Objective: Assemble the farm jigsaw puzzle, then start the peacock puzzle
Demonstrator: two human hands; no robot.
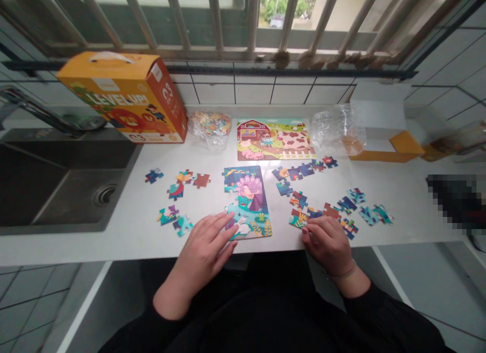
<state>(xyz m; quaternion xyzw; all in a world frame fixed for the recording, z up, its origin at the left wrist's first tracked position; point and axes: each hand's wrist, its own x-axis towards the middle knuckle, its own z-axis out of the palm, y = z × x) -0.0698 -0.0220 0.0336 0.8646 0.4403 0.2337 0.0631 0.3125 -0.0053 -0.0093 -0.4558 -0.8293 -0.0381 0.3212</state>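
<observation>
A partly assembled jigsaw puzzle (250,191) with a purple peacock and a white rabbit lies on the counter in front of me, with a gap along its left side. My left hand (208,241) rests flat at its lower left corner, open, fingers stretched over the edge. On the right, my right hand (328,241) is curled with thumb and fingertips together beside a teal puzzle piece with yellow leaves (298,218). Whatever lies between those fingertips is hidden. Loose puzzle pieces (298,199) spread around and beyond this hand; several other pieces (175,191) lie to the left.
Behind the puzzle lies a farm picture (275,139). A plastic bag of pieces (210,128) and an orange box (125,100) stand at back left, by the sink (68,191). Clear plastic packaging (337,130) and an opened box (383,153) are at back right.
</observation>
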